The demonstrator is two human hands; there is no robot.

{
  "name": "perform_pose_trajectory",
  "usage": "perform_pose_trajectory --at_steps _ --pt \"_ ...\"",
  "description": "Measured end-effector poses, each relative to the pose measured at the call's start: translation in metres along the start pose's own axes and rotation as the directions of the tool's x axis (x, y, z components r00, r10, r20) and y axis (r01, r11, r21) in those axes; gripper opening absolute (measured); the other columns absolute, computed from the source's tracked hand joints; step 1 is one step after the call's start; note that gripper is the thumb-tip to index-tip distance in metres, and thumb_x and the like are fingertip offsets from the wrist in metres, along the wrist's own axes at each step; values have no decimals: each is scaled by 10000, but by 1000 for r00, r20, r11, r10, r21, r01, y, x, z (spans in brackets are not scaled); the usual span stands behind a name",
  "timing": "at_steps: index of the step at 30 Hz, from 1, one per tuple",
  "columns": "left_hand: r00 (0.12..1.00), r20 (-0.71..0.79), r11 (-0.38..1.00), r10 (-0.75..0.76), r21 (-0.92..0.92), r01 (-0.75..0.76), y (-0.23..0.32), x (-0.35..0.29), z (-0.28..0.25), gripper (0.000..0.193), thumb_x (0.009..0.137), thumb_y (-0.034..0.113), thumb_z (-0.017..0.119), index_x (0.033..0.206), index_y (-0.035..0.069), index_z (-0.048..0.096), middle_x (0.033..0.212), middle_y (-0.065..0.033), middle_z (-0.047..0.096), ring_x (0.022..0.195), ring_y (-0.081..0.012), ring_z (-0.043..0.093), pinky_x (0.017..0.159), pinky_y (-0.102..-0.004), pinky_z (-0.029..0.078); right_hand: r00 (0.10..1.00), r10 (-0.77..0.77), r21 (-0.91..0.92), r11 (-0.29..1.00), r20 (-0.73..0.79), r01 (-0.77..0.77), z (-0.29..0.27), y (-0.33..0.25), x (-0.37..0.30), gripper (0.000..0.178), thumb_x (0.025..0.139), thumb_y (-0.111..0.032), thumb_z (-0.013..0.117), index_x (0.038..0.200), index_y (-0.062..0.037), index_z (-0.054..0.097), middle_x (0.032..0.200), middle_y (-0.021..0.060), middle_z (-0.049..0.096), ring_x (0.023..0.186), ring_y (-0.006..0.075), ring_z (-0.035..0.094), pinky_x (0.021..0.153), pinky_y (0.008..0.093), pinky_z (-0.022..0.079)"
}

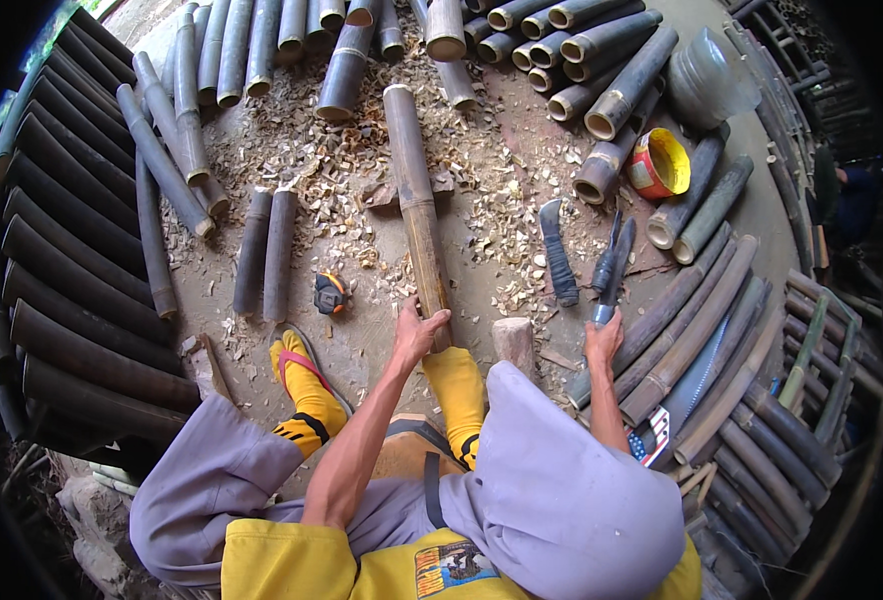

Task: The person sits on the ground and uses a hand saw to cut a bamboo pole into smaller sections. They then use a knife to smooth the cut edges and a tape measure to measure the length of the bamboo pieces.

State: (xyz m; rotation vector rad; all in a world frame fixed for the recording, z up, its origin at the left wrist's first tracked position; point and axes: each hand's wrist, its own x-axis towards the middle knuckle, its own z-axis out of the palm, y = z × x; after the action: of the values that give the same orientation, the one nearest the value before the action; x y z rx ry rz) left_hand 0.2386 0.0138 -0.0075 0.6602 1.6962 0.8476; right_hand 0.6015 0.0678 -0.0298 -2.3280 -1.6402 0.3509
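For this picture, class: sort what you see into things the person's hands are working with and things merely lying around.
In hand:
- left hand gripping the long brown bamboo pole
- right hand on the handle of a dark-bladed knife

Lying about:
- curved dark chopping knife
- small orange-and-black tape measure
- red-and-yellow round tin
- stacked cut bamboo tubes
- pale wood chips

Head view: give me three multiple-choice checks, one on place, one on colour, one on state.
1. Where does the tape measure lie?
A. left of the bamboo pole
B. on the saw
C. in the roll

2. What colour are the person's socks?
A. grey
B. yellow
C. white

3. What is the left hand doing?
A. hanging free
B. holding a knife
C. gripping the bamboo pole

Key: 1 A, it sits on the ground left of the pole; 2 B, both feet show yellow; 3 C, its fingers wrap the pole's near end.
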Motion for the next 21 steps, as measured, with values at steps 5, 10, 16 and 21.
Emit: perform_pose_trajectory --at_steps 5,10,16,21 --pt "994 86 987 -65 -139 76 -13 16 -1 442 756 202 742 1095 -37 591 927 -107 659 793 -178 619 720 -323 497 993 -73 -26 997 -98 71 -14 -32 -49 662 721 -106 717 1313 -55 425 1102 207 573 1049 382 548 961 452 410" --pt "997 15 996 -79 -33 79 -1 8 6 402 708 181 745 1020 -43 623 881 -121 677 757 -175 632 720 -311 503 997 -65 27 997 -28 66 -19 -31 -90 669 732 -112 721 1323 -47 415 1111 202 576 1031 357 560 941 447 426" --pt "999 -8 974 40 -223 -41 -15 8 5 519 662 230 739 1080 -31 579 912 -99 645 789 -178 603 747 -319 490 995 -19 136 991 100 5 -24 -25 -98 678 746 -120 727 1336 -37 403 1121 196 579 1010 327 575 916 440 446" --pt "980 19 945 197 -269 -185 44 -18 4 572 685 250 736 1137 -42 541 1010 -121 615 881 -190 589 817 -321 472 916 -91 519 844 391 -138 -15 -51 -77 685 758 -127 732 1346 -29 393 1130 192 581 992 302 587 895 435 463"
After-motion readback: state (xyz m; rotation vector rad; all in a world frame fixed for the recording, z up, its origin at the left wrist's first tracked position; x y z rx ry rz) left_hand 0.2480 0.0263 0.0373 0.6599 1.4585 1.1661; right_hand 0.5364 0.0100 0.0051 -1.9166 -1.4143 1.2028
